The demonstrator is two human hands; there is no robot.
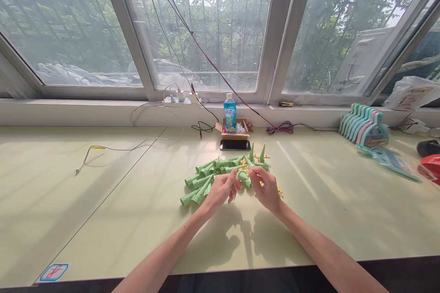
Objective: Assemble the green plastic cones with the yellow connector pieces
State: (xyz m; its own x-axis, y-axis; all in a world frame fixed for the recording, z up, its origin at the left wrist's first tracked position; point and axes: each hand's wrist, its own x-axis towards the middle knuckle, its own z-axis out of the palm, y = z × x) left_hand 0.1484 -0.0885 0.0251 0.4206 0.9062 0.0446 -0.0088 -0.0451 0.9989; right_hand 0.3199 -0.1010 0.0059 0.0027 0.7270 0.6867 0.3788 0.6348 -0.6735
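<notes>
Just above the front edge of a pile of green plastic cones (202,181), my left hand (222,188) has its fingers curled. Its thumb and fingertips meet the edge of one green cone (243,176), whose wide round end shows between my hands. My right hand (266,188) is closed in a pinch close to that cone; anything small between its fingertips is hidden. Small yellow plastic pieces (280,191) lie behind and beside my right hand. Two green cones (262,153) stand point up at the back right of the pile.
Behind the pile lie a black phone (235,145) and a small cardboard box (225,136) with a blue bottle (230,112). A coiled cable (285,127) rests near the sill. To the right are pastel plastic hangers (364,126), a teal piece (388,161) and a red object (429,168).
</notes>
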